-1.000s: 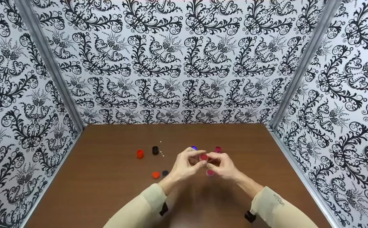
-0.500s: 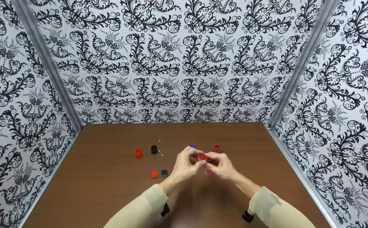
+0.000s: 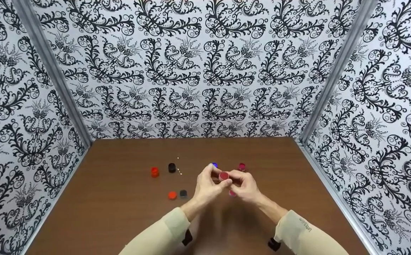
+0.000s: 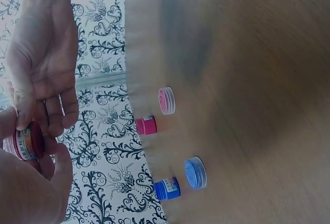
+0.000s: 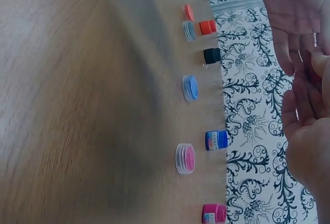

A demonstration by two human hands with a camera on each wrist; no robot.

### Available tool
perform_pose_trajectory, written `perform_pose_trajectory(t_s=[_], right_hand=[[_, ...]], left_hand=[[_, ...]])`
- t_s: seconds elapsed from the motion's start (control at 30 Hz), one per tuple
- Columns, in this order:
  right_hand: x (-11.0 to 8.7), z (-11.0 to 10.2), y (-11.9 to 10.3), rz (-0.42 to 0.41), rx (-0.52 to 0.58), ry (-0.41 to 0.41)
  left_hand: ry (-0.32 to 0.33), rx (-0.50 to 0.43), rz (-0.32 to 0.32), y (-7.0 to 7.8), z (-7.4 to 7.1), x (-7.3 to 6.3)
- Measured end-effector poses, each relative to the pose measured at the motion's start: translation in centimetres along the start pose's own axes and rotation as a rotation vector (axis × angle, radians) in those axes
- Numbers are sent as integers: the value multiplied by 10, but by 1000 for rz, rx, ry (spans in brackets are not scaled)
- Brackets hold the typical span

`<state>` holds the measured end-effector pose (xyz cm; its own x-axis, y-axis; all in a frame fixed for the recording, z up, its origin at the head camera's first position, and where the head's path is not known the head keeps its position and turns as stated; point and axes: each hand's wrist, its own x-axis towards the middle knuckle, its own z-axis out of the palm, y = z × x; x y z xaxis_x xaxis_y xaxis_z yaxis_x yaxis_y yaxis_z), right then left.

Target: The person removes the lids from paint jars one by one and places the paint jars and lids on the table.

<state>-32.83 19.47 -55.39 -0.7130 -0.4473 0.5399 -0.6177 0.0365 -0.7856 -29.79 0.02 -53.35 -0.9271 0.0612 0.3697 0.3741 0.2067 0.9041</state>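
Note:
A small red paint jar point(image 3: 223, 176) with a white label is held up above the table by both hands, its round dark red end facing the head camera. My left hand point(image 3: 206, 185) grips it from the left with thumb and fingers. From the right, my right hand point(image 3: 246, 185) pinches it, thumb close to the left thumb. Below the hands lies a pink lid point(image 3: 232, 193), partly covered in the head view. Behind them stand a blue paint jar point(image 3: 215, 165) and a magenta paint jar point(image 3: 242, 166). A blue lid point(image 4: 196, 172) shows in the wrist views.
On the left of the table point(image 3: 120, 219) stand an orange jar point(image 3: 154, 172) and a black jar point(image 3: 171, 168). Nearer lie an orange lid point(image 3: 172, 195) and a dark grey lid point(image 3: 183, 193). Small white specks point(image 3: 179, 171) lie beside the black jar. Patterned walls enclose the table.
Both hands have shifted slightly left with the red paint jar, and its round end has tilted a little. The grip looks much the same; the jars and lids on the table stay put.

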Motion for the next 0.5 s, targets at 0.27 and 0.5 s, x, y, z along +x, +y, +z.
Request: perform_pose_trajectory(t_s=[0.27, 0.5], right_hand=[[-2, -5, -3, 8, -30, -61], [0, -10, -10, -16, -49, -93]], left_hand=[[-60, -7, -43, 1, -9, 0], [-193, -25, 66, 2, -23, 1]])
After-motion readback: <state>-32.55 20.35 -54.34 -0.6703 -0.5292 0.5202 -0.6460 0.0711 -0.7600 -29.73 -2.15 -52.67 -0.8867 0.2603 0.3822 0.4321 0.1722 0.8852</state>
